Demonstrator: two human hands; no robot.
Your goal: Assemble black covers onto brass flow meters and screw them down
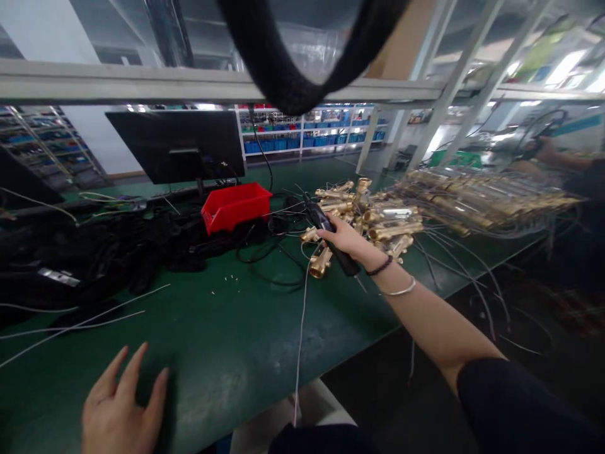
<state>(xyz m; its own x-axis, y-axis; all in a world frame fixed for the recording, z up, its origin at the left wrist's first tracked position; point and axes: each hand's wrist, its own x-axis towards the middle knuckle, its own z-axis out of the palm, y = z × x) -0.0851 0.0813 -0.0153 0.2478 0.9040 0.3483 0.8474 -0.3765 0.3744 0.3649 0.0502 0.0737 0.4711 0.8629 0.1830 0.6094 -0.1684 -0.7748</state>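
My right hand point(347, 238) is closed around a black electric screwdriver point(334, 244), tilted with its bit pointing down to the right. Directly behind and around it lies a pile of brass fittings point(390, 232) with thin wires trailing from them. A single pale wire point(302, 328) runs from the pile over the table's front edge. At the lower left my left hand point(123, 400) hovers over or rests on the green tabletop point(222, 359); which one I cannot tell. Its fingers are spread, and nothing is in it.
A red bin point(239, 205) stands at the back, left of the brass pile. Black parts point(142, 243) with wires cover the left side. More wired brass pieces point(477, 198) lie at the right, near another person's arm point(562, 157). A shelf bar point(189, 85) and black loop point(293, 94) hang overhead.
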